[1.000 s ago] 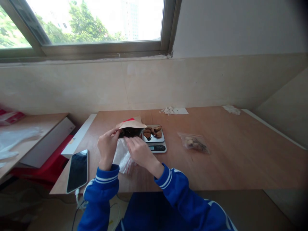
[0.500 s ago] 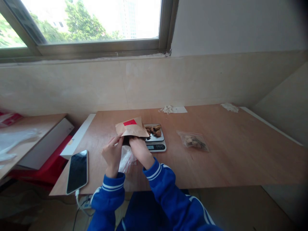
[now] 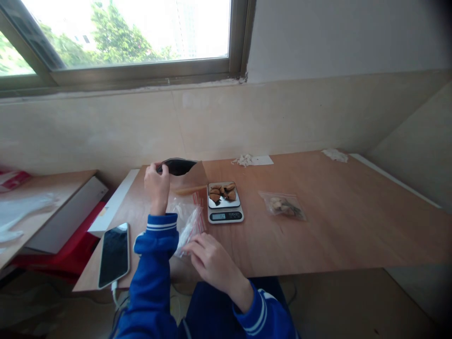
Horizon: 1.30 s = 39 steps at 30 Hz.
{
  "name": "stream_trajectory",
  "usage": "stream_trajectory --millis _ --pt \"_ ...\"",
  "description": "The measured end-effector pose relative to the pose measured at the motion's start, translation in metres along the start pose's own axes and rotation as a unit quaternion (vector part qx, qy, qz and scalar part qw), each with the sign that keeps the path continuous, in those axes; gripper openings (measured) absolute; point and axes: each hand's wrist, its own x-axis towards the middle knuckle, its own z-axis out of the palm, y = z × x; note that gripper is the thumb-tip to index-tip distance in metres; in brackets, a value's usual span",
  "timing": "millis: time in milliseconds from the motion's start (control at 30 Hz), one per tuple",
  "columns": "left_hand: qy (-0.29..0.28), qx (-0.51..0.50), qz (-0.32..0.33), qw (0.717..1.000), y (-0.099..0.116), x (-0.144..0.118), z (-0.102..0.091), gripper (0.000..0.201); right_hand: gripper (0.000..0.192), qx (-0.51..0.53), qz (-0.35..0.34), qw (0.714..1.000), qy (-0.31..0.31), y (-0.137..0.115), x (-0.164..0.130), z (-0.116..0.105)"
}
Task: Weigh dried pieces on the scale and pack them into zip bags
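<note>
The left hand has its grip pinched closed on the left rim of a brown paper bag, which stands mouth open at the back left of the bench. The right hand has its fingers partly curled at the near edge of the clear plastic bags; whether its grip holds one, I cannot tell. Brown dried pieces lie on the scale, just right of the paper bag.
</note>
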Motion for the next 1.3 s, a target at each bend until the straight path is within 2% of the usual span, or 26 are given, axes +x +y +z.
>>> stream_trajectory --millis 67,167,333,433,600,767,867,967,1067,1167,1233,1300 --pt "0.007 -0.023 -0.007 1.000 0.003 0.013 0.011 0.031 0.022 -0.012 0.006 0.998 -0.064 0.006 -0.020 0.009" --pt "0.024 -0.054 -0.006 0.998 0.002 0.023 0.026 0.037 0.023 -0.009 0.039 0.994 -0.098 0.015 -0.040 0.016" --pt "0.010 -0.098 0.037 0.994 -0.014 0.026 0.040 0.044 0.029 0.037 0.094 0.991 -0.084 0.025 -0.052 0.009" --pt "-0.007 -0.118 0.045 0.992 -0.034 0.025 0.044 0.053 0.033 0.057 0.119 0.989 -0.063 0.031 -0.054 0.004" --pt "-0.065 -0.139 0.045 0.987 -0.068 0.024 0.058 0.047 0.035 0.075 0.152 0.985 -0.042 0.039 -0.061 0.000" --pt "-0.104 -0.073 0.057 0.990 -0.084 0.013 0.071 0.047 0.036 0.065 0.164 0.984 -0.039 0.041 -0.063 -0.003" --pt "-0.145 0.019 0.040 0.988 -0.090 -0.004 0.062 0.050 0.036 0.061 0.167 0.983 -0.040 0.041 -0.064 -0.004" --pt "-0.211 0.059 0.032 0.975 -0.099 -0.035 0.035 0.042 0.035 0.063 0.171 0.982 -0.038 0.042 -0.065 -0.005" --pt "-0.353 0.145 0.017 0.924 -0.108 -0.080 0.002 0.032 0.036 0.069 0.182 0.980 -0.034 0.043 -0.066 -0.006" --pt "-0.439 0.199 0.016 0.876 -0.108 -0.123 -0.018 0.032 0.036 0.073 0.188 0.979 -0.032 0.045 -0.067 -0.006" --pt "-0.455 0.209 0.016 0.865 -0.103 -0.139 -0.020 0.028 0.037 0.071 0.187 0.979 -0.031 0.047 -0.068 -0.005" --pt "-0.457 0.206 0.012 0.865 -0.098 -0.144 -0.018 0.017 0.036 0.069 0.184 0.980 -0.029 0.048 -0.069 -0.005"
